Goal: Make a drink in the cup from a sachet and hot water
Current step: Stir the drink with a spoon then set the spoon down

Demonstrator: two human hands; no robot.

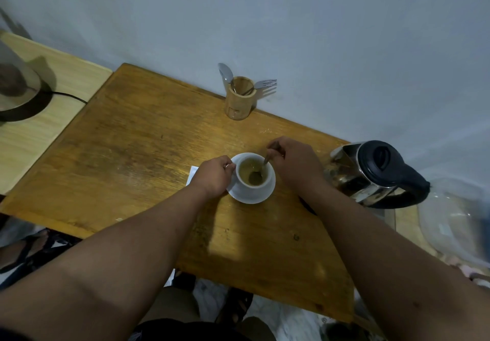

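The left hand [214,175] grips the cup [254,175] handle to steady it while the right hand [293,160] pinches the spoon [261,169], stirring.

Left hand [214,175] closed, right hand [293,161] pinching.

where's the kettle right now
In the head view the kettle stands at the table's right edge near the wall, just right of the right hand stirring the cup.

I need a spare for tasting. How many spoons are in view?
2. One spoon stands in the cup, held by the right hand; one spoon sits in the wooden holder. More may be hidden there.
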